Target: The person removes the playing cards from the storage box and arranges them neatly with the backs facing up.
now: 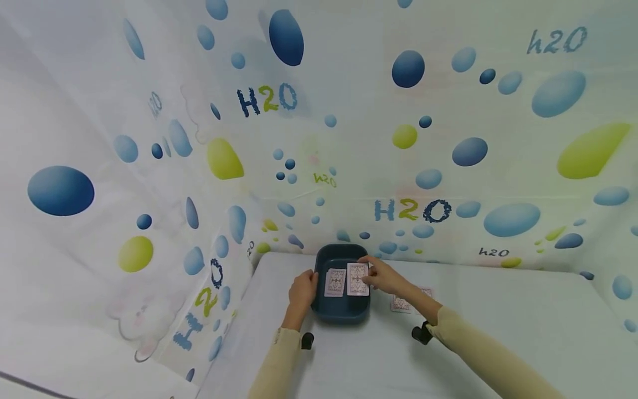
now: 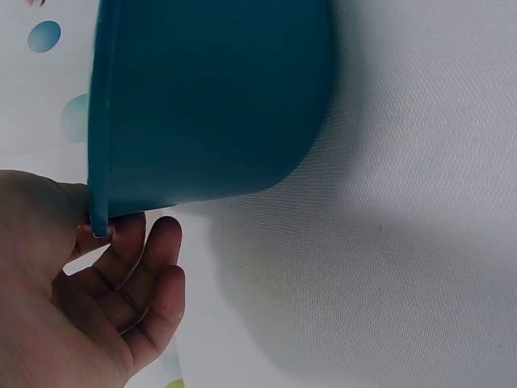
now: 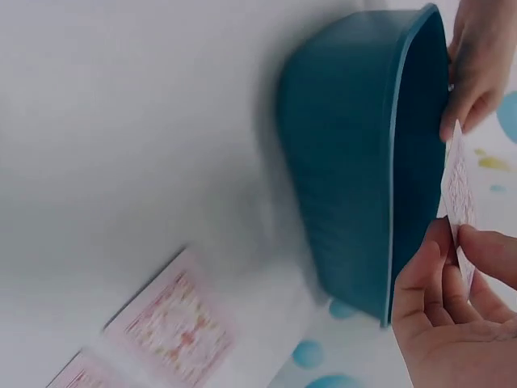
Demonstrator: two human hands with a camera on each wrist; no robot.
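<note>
Toward the far left corner of the tabletop (image 1: pixel 498 327), close to its far edge, stands a dark teal basin (image 1: pixel 341 319). Of the two hands, the left hand (image 1: pixel 302 288) grips the basin's left rim with thumb and forefinger, its other fingers loosely bent outside the wall. From the right, the right hand (image 1: pixel 381 275) reaches across the right rim, thumb and fingers closed in a pinch on the edge of a playing card (image 1: pixel 357 279), which hangs over the right part of the basin. Pale sleeves (image 1: pixel 277 363) cover both forearms.

Upright behind the tabletop's far edge, a white sheet (image 1: pixel 349 160) spotted with blue and green drops reads "H2O" and "h2o" in several places; some of the lettering mixes blue with lime green.

The held card shows a white border around an ornate reddish pattern. A similar card lies face down inside the basin, left of the held one. More cards (image 1: pixel 401 304) with that back lie right of the basin, partly beneath the right forearm.
</note>
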